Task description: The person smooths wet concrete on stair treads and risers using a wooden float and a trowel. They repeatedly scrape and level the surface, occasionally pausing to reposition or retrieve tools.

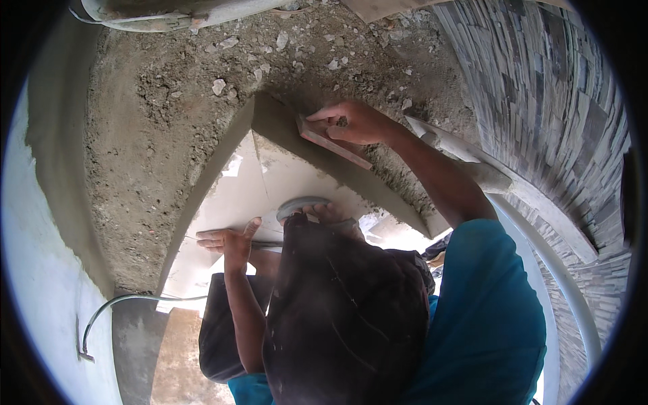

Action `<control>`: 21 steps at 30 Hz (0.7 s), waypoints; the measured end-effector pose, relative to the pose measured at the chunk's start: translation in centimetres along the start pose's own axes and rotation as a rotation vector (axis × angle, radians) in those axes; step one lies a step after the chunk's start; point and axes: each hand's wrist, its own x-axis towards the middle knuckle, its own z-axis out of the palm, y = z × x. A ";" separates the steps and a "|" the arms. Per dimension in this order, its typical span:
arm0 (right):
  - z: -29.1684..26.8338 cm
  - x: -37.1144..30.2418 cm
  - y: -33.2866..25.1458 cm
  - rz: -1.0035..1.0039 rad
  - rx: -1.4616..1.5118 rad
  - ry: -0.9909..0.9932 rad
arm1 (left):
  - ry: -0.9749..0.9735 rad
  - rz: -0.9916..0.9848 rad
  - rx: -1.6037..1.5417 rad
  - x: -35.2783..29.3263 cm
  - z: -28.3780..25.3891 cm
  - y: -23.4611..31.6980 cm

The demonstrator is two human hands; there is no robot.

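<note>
My right hand [358,123] is closed on a flat rectangular hand float [339,150] with a reddish edge, its fingers and thumb curled at the far end. The float rests against a low ledge of smooth grey mortar [337,174], along its right arm. My left hand [233,244] hangs over pale floor tiles [233,198], fingers stretched to the left and thumb raised, with nothing visible in it. The mortar ledge meets in a pointed corner ahead of me. My sandalled foot [317,208] stands on the tiles inside that corner.
Beyond the ledge lies rough soil [175,128] with stone chips. A long straight board [540,202] and a pale pipe [570,280] run along the stone-clad wall [540,88] at right. A thin hose [128,297] comes off the left wall. A pale basin-like container [162,20] stands far left.
</note>
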 end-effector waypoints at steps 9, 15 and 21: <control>1.6 2.9 -2.3 -0.232 0.158 0.276 | -0.042 0.074 0.067 0.1 -0.5 0.5; 1.3 -3.5 0.1 -0.125 0.085 0.125 | 0.021 0.078 -0.013 0.0 -0.2 -0.6; 1.0 2.2 -4.5 -0.356 0.130 0.387 | -0.031 0.054 -0.011 -1.1 -0.7 1.9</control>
